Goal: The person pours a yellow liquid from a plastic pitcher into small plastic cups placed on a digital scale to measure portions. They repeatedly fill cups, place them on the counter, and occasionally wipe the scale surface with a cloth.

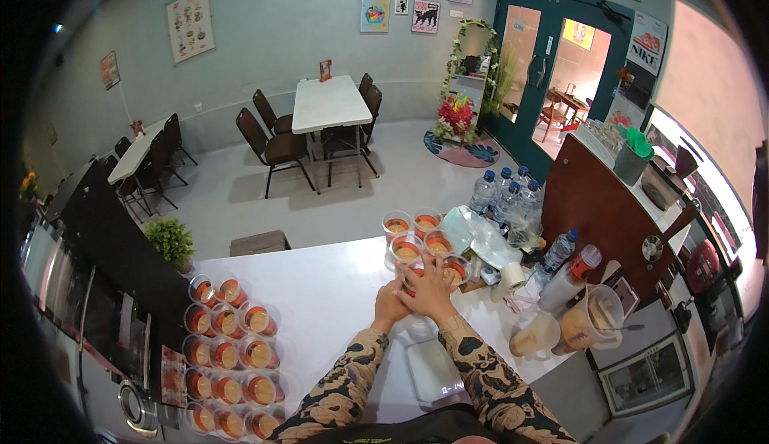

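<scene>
Both of my hands are together at the front of a cluster of clear plastic cups with light-brown contents and orange-red printing. One plastic cup (413, 272) sits between them, partly hidden by fingers. My left hand (392, 303) grips its near left side. My right hand (434, 292) lies over its right side, fingers spread across the rim. Beside my right fingers stands another filled cup (458, 271); more cups (406, 247) stand just beyond. Below my wrists lies a digital kitchen scale (429, 369) with a lit display, partly covered by my right sleeve.
Rows of similar filled cups (226, 354) occupy the left of the white counter (330, 288). At right stand a measuring jug (592, 318), a smaller jug (534, 336), a water bottle (559, 252) and a plastic-wrapped stack of cups (568, 279). Plastic bags (483, 234) lie behind.
</scene>
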Tool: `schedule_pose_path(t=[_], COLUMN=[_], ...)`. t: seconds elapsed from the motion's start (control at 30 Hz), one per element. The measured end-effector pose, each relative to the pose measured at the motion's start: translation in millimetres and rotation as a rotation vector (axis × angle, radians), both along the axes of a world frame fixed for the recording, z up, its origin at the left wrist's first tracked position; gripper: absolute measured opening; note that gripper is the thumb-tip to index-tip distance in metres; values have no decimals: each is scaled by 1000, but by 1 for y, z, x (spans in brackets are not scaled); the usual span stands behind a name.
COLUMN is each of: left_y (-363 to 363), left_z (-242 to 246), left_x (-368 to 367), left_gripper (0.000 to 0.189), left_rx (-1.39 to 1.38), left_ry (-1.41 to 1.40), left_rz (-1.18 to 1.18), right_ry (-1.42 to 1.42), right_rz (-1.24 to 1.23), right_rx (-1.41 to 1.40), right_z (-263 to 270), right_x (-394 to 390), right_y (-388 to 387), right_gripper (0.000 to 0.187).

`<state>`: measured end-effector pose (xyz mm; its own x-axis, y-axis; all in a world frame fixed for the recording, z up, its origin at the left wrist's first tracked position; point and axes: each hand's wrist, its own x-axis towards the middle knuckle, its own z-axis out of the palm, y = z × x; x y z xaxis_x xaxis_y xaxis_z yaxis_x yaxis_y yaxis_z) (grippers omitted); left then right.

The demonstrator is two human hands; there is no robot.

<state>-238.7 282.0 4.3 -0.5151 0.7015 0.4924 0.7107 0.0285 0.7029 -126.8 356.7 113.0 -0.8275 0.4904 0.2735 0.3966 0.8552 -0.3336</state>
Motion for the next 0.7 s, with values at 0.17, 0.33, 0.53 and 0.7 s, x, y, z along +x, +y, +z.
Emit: schedule_pose_path(t=[0.17,0.33,0.53,0.7], left_y=[-1,6,8,16], left_z=[-1,-6,-16,-32], left_x=[2,3,2,1], left_gripper=[57,61,75,74], left_rx=[11,55,30,156], left_ry=[-49,-17,-80,-255], left_rz=[31,21,-23,-161], right_ry=[291,579,700,727], right_rz=[59,102,-360,-617], right_rx=[-59,-362,-609,-601], right_z=[-12,-23,-25,-31], right_x=[25,129,264,319], right_y=[-10,-30,-85,-137], right_gripper=[57,30,25,26])
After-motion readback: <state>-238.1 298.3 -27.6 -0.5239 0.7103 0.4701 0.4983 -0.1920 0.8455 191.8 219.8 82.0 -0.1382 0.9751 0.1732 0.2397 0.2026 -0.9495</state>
